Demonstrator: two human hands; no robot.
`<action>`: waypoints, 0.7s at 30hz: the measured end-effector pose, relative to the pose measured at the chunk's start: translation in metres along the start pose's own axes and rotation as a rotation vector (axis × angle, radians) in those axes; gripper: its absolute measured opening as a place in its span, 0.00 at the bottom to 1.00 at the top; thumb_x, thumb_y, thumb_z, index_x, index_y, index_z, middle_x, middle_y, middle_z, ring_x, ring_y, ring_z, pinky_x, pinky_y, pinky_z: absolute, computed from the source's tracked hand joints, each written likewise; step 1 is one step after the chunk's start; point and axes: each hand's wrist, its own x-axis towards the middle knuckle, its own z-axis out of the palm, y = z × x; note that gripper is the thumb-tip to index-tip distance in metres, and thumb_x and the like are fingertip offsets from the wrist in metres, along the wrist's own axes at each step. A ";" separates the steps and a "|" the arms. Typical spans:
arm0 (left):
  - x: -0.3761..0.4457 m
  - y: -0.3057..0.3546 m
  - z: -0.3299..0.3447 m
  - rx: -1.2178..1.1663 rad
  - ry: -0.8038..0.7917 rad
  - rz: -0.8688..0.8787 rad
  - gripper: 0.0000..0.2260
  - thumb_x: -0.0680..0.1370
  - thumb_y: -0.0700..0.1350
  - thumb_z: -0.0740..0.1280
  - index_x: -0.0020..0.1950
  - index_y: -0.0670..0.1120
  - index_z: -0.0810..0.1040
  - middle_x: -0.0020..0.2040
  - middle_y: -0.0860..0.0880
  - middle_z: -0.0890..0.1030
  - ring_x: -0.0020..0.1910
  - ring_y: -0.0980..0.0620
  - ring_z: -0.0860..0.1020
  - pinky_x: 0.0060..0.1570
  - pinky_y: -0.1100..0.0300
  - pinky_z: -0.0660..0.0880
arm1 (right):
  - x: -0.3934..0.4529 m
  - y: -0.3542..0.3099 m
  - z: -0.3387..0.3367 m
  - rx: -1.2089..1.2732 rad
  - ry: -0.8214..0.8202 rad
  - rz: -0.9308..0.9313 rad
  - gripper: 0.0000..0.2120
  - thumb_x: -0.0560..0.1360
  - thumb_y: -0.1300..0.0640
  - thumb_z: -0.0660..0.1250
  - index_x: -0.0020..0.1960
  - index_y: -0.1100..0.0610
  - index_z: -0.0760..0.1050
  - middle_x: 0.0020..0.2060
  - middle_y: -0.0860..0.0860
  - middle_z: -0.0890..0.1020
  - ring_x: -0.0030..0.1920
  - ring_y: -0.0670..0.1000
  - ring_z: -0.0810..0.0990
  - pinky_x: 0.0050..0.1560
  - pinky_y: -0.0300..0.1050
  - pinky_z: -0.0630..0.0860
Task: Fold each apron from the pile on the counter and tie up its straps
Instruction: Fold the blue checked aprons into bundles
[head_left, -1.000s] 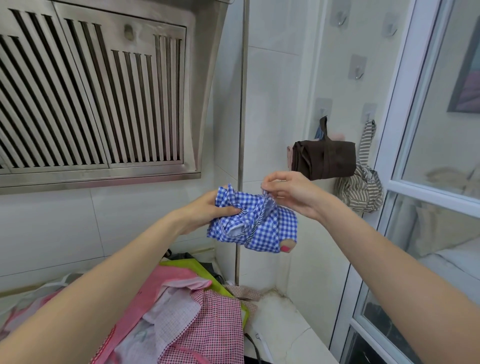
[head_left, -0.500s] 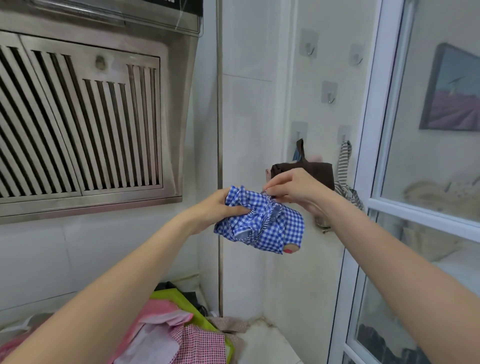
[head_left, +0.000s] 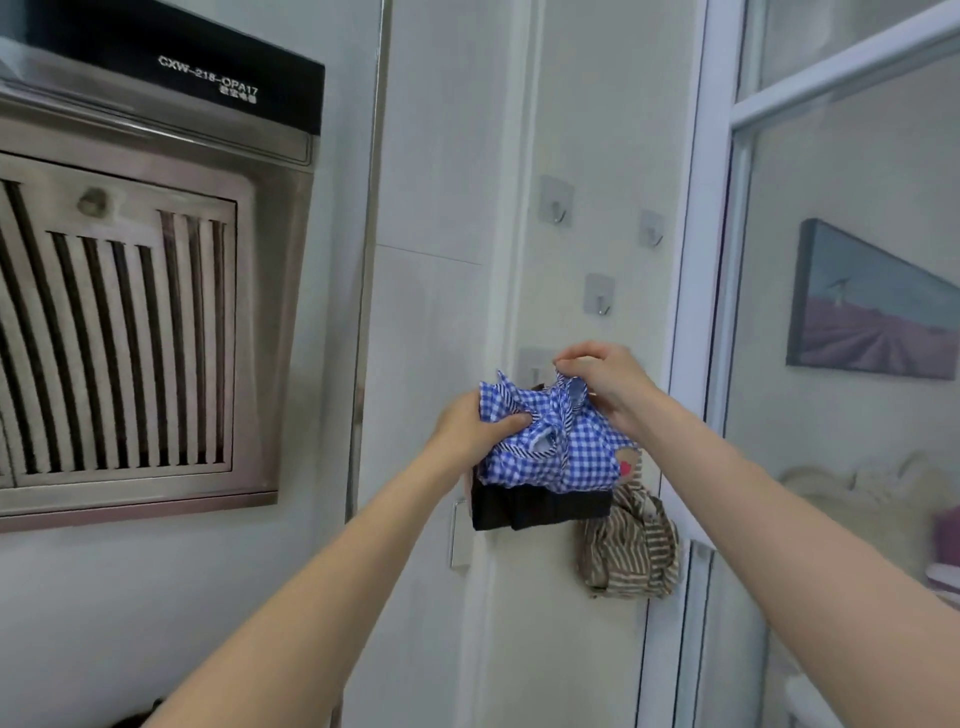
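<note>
A folded blue-and-white checked apron is held up against the white wall, bundled and tied with its straps. My left hand grips its left side, thumb pressed into the cloth. My right hand pinches the strap loop at the bundle's top, just below a wall hook. Behind and below the bundle hangs a folded dark brown apron. A folded beige striped apron hangs lower right of it. The pile on the counter is out of view.
Several metal adhesive hooks sit on the wall above the bundles. A steel range hood fills the left. A white-framed glass door stands on the right, with a framed picture seen through the glass.
Both hands carried the checked apron up and toward the wall hooks, so it now covers the brown apron. The view tilted up and the counter pile dropped out of sight.
</note>
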 end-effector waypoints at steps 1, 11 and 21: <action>0.006 -0.001 0.002 0.013 0.013 -0.011 0.11 0.74 0.47 0.71 0.53 0.45 0.78 0.51 0.48 0.82 0.51 0.49 0.80 0.54 0.54 0.76 | 0.010 0.003 0.000 -0.044 0.006 -0.016 0.10 0.73 0.70 0.66 0.37 0.58 0.75 0.35 0.53 0.78 0.37 0.50 0.75 0.40 0.41 0.73; 0.027 -0.010 0.008 0.031 0.072 -0.105 0.10 0.75 0.47 0.70 0.37 0.46 0.73 0.37 0.50 0.78 0.42 0.51 0.77 0.40 0.59 0.72 | 0.062 0.029 0.013 -0.159 -0.007 0.038 0.10 0.70 0.69 0.71 0.33 0.58 0.78 0.43 0.54 0.83 0.52 0.53 0.81 0.57 0.47 0.77; 0.029 0.003 0.006 0.042 0.026 -0.092 0.07 0.74 0.46 0.71 0.40 0.47 0.74 0.39 0.52 0.79 0.40 0.53 0.78 0.45 0.58 0.75 | 0.059 0.021 0.008 -0.239 0.055 -0.073 0.12 0.71 0.69 0.70 0.35 0.55 0.73 0.37 0.52 0.78 0.36 0.49 0.75 0.33 0.38 0.72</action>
